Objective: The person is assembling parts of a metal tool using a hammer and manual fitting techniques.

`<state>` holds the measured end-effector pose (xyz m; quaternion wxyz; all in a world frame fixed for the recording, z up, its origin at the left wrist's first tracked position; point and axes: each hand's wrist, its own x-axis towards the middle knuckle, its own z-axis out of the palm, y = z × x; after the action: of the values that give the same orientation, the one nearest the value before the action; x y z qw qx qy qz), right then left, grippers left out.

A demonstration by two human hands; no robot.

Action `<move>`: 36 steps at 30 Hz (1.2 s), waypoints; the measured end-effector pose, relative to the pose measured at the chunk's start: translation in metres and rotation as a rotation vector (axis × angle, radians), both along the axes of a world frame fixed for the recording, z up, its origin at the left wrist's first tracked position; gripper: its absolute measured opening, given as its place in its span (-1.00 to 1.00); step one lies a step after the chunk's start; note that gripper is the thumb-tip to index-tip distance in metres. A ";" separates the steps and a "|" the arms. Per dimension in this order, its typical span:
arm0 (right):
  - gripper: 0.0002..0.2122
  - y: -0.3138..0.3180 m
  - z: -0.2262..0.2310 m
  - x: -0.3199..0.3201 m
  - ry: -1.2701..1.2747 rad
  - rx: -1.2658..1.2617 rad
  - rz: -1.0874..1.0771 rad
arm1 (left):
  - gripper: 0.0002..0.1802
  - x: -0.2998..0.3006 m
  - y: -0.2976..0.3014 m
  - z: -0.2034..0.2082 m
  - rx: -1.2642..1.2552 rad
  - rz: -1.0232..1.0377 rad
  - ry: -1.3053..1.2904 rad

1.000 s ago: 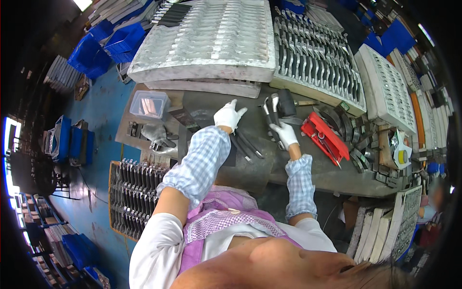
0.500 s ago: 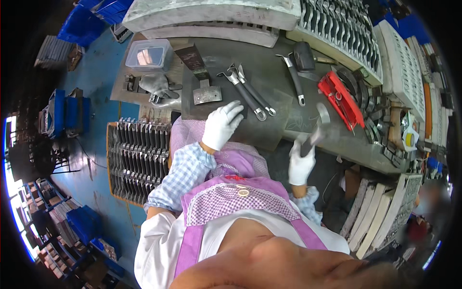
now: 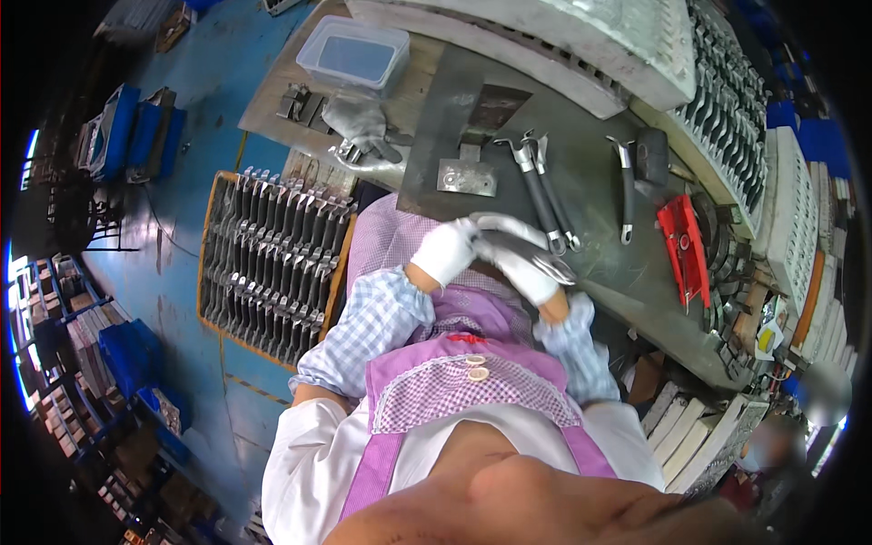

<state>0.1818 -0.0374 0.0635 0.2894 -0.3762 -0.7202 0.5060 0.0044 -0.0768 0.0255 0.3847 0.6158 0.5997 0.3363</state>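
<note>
In front of my apron, my right hand [image 3: 529, 274] in a white glove is closed around a black-handled metal tool [image 3: 551, 264]. Its bright metal end points to the right. The white-gloved left hand [image 3: 445, 252] has its fingers pressed together at the tool's other end; motion blurs that spot and the fingers partly hide it. Beyond my hands on the dark bench [image 3: 425, 202] lie two similar tools [image 3: 545, 200] side by side, with black grips and forked metal heads. A third black-gripped tool [image 3: 627, 193] lies farther right. A metal plate fixture [image 3: 467, 176] stands behind my left hand.
A wooden-edged crate [image 3: 202, 300] of black-gripped tools stands at my left. On the bench are a clear plastic box [image 3: 354, 56], a grey glove [image 3: 358, 121], a dark mallet [image 3: 652, 154] and a red tray [image 3: 683, 252]. White foam trays [image 3: 627, 54] line the back.
My right hand has brought the tool leftward to my left hand, which has closed in at its end. The view has turned, shifting the bench to the right.
</note>
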 end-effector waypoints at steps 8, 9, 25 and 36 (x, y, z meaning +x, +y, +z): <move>-0.65 0.083 0.008 -0.075 -0.414 0.147 -0.324 | -0.70 -0.046 0.014 0.007 -0.237 0.758 -0.599; -0.66 0.084 0.010 -0.074 -0.368 0.207 -0.269 | -0.70 -0.043 0.021 0.010 -0.231 0.741 -0.562; -0.85 0.060 -0.055 -0.026 0.137 -0.230 -0.381 | -0.65 -0.028 0.054 -0.033 -0.098 0.601 -0.051; -0.87 0.072 0.019 -0.058 0.272 -0.379 -0.246 | -0.69 -0.016 0.053 0.000 -0.146 0.489 -0.239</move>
<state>0.1240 0.0346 0.0822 0.3674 -0.4368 -0.5159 0.6388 -0.0116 -0.0241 0.0258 0.4035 0.3793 0.7036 0.4453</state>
